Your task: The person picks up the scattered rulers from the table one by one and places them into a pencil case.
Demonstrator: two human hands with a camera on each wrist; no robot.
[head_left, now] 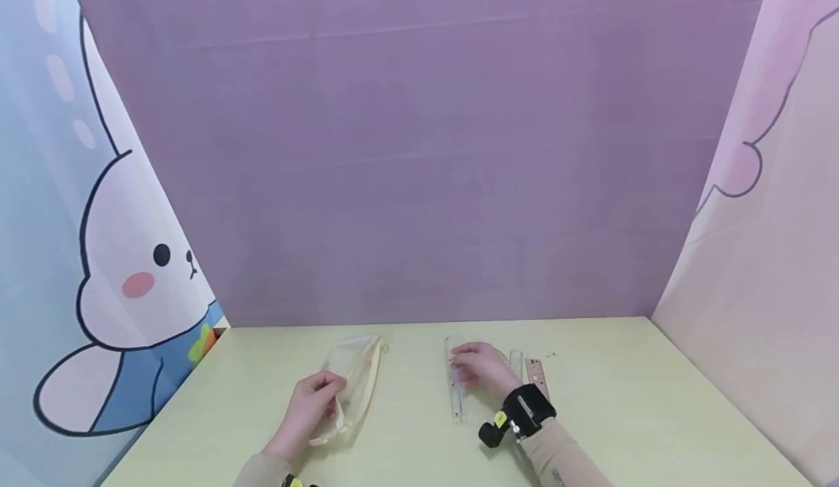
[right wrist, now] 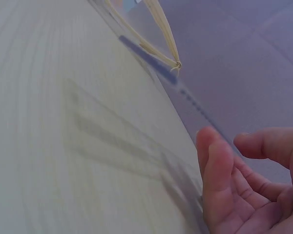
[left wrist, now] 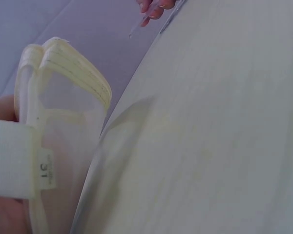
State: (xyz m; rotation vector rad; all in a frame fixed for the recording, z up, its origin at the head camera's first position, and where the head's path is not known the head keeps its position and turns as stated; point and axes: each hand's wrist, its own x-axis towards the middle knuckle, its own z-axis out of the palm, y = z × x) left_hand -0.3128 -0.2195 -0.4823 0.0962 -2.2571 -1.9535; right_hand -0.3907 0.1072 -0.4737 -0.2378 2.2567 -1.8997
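A clear ruler (head_left: 456,398) is pinched by the right grip (head_left: 483,368), its long axis running fore and aft along that grip's left; farther left, well apart, a pale translucent pouch (head_left: 355,370) is held in the left grip (head_left: 314,396).

Head view forward-down over table (head_left: 629,400), wrist views close, tilted, both showing pouch (left wrist: 71,131)
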